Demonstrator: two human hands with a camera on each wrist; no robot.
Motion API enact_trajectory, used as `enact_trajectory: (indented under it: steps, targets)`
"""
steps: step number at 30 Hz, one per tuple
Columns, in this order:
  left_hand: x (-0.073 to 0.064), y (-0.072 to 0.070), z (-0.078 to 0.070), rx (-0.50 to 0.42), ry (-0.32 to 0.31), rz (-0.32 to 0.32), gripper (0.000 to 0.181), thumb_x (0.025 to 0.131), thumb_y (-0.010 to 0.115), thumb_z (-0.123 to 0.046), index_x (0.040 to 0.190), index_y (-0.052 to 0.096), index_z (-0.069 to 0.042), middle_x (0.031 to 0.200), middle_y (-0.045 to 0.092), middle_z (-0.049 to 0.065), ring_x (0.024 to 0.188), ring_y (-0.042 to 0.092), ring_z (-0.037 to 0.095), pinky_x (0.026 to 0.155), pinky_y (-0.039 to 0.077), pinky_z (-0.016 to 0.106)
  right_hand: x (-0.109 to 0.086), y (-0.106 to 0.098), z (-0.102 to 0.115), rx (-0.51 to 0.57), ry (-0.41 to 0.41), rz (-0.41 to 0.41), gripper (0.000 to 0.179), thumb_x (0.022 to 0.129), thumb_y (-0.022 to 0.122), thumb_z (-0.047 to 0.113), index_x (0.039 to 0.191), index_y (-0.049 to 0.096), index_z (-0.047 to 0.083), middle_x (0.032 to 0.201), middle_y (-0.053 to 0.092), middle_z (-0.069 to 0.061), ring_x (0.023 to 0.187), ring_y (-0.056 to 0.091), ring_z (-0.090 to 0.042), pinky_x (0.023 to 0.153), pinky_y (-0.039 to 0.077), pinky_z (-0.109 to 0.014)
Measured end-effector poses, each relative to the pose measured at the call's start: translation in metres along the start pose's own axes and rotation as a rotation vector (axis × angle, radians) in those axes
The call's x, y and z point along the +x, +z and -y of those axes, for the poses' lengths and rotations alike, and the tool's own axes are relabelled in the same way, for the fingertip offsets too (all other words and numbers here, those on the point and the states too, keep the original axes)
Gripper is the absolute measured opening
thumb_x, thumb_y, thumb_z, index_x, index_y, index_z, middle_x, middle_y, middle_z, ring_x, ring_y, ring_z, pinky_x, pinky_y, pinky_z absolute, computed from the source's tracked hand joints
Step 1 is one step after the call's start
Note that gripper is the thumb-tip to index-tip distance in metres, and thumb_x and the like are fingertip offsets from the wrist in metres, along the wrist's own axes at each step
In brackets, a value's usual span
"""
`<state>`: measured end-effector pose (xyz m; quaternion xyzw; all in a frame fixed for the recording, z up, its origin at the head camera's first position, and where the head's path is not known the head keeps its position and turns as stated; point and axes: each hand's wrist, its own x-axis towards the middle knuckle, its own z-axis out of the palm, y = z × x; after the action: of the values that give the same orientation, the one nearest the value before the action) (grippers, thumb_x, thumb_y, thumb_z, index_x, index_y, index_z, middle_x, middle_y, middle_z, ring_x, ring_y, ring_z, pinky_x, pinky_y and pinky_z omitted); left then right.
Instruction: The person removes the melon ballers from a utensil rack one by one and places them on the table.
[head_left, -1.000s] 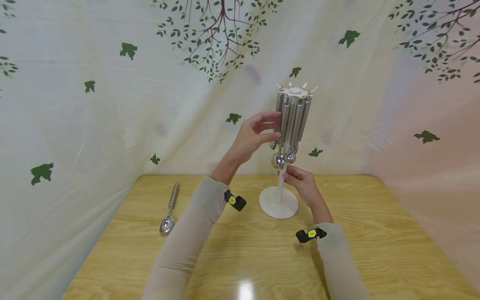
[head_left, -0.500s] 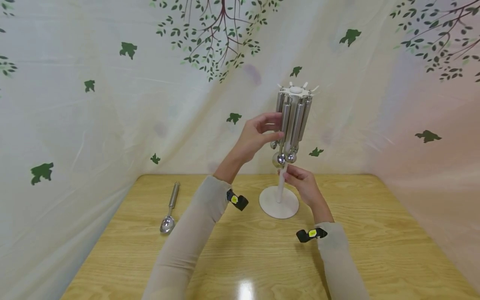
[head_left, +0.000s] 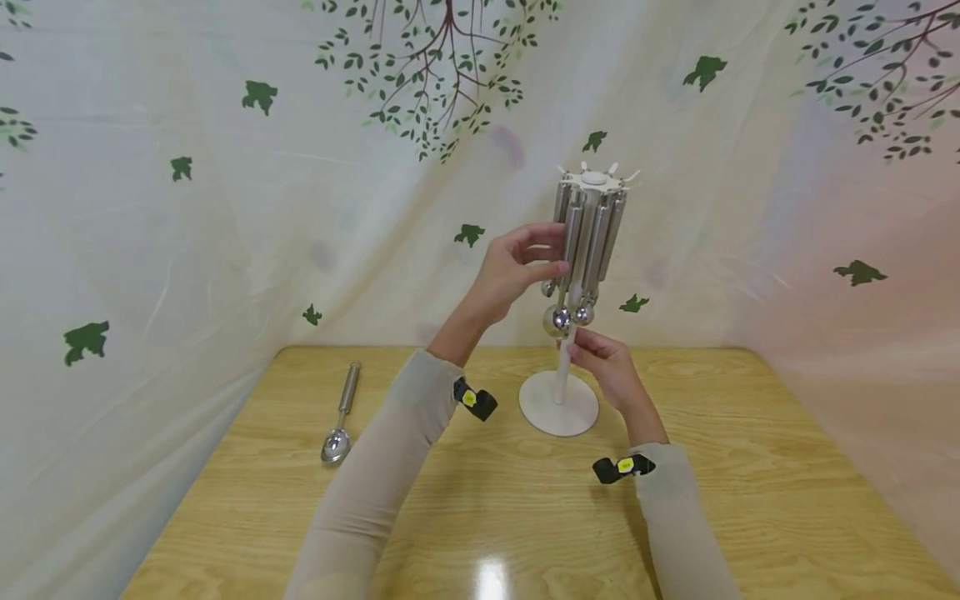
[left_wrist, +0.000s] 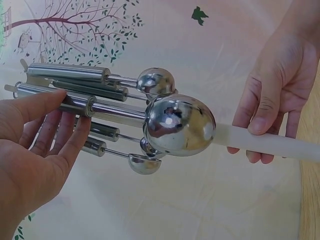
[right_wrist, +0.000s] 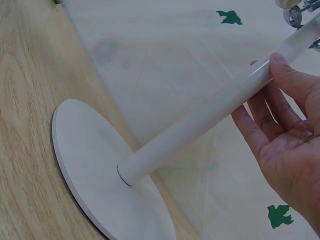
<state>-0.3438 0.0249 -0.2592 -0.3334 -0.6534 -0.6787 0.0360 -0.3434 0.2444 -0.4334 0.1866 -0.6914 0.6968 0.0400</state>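
Note:
A white stand (head_left: 562, 367) holds several metal ice cream scoops, hanging bowl down in a ring around its pole. My left hand (head_left: 506, 271) grips the handle of the scoop with the largest bowl (left_wrist: 180, 125), on the stand's near left side. Lower down, my right hand (head_left: 606, 371) holds the white pole (right_wrist: 200, 117) between thumb and fingers, just under the bowls. In the right wrist view, the stand's round base (right_wrist: 95, 165) sits flat on the table. Smaller scoop bowls (left_wrist: 156, 81) hang beside the large one.
Another metal ice cream scoop (head_left: 336, 446) lies on the wooden table (head_left: 465, 500) at the left, handle pointing to the back. Behind the table hangs a pale cloth (head_left: 375, 233) printed with branches and green birds.
My left hand has shifted very slightly to the right at the scoop handle. The right hand and the stand stay where they were.

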Motion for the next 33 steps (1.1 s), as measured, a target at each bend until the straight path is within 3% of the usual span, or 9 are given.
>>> enact_trajectory:
  steps: [5,10,18,21,28,33]
  targets:
    - [0.0,0.001,0.0,-0.001,-0.007,-0.011,0.046,0.091,0.072,0.005,0.135,0.06,0.0,0.13,0.065,0.02,0.112,0.067,0.027,0.097,0.059,0.037,0.0,-0.001,-0.001,0.003,0.004,-0.003,0.037,0.101,0.064,0.013,0.137,0.064,0.005,0.122,0.075,-0.006,0.107,0.071,-0.007,0.094,0.058,-0.022]
    - [-0.001,0.001,-0.002,-0.005,-0.003,-0.018,0.046,0.09,0.073,0.004,0.135,0.061,0.0,0.13,0.065,0.019,0.112,0.067,0.027,0.097,0.06,0.037,0.0,-0.002,-0.003,0.016,-0.004,-0.003,0.034,0.101,0.064,0.012,0.135,0.067,0.01,0.123,0.075,-0.008,0.106,0.071,-0.006,0.094,0.058,-0.022]
    - [-0.003,-0.002,-0.008,-0.017,0.023,-0.026,0.046,0.09,0.073,0.004,0.135,0.06,0.001,0.13,0.066,0.02,0.114,0.067,0.029,0.099,0.059,0.038,0.0,-0.001,-0.001,-0.012,0.001,-0.006,0.039,0.101,0.063,0.014,0.139,0.061,0.002,0.127,0.072,-0.015,0.108,0.07,-0.007,0.095,0.058,-0.022]
    - [-0.004,-0.004,-0.009,-0.026,0.031,-0.02,0.046,0.09,0.073,0.004,0.135,0.06,0.001,0.13,0.066,0.02,0.113,0.068,0.028,0.099,0.059,0.038,0.0,-0.001,-0.001,-0.014,0.01,-0.004,0.041,0.101,0.064,0.015,0.14,0.06,0.002,0.126,0.073,-0.011,0.109,0.07,-0.008,0.095,0.058,-0.022]
    - [-0.009,-0.01,-0.019,-0.072,0.056,-0.003,0.047,0.09,0.072,0.005,0.135,0.059,0.002,0.129,0.066,0.02,0.111,0.069,0.028,0.097,0.06,0.039,0.0,-0.001,-0.002,0.013,0.019,0.008,0.039,0.102,0.061,0.009,0.14,0.059,0.0,0.111,0.076,0.013,0.109,0.071,-0.008,0.094,0.058,-0.021]
    - [-0.016,-0.019,-0.026,-0.079,0.055,-0.003,0.047,0.09,0.071,0.006,0.135,0.059,0.003,0.127,0.066,0.021,0.107,0.07,0.026,0.094,0.061,0.039,0.001,0.0,-0.001,0.002,0.013,-0.004,0.043,0.101,0.064,0.012,0.14,0.056,-0.005,0.113,0.076,0.011,0.109,0.07,-0.006,0.094,0.058,-0.021]
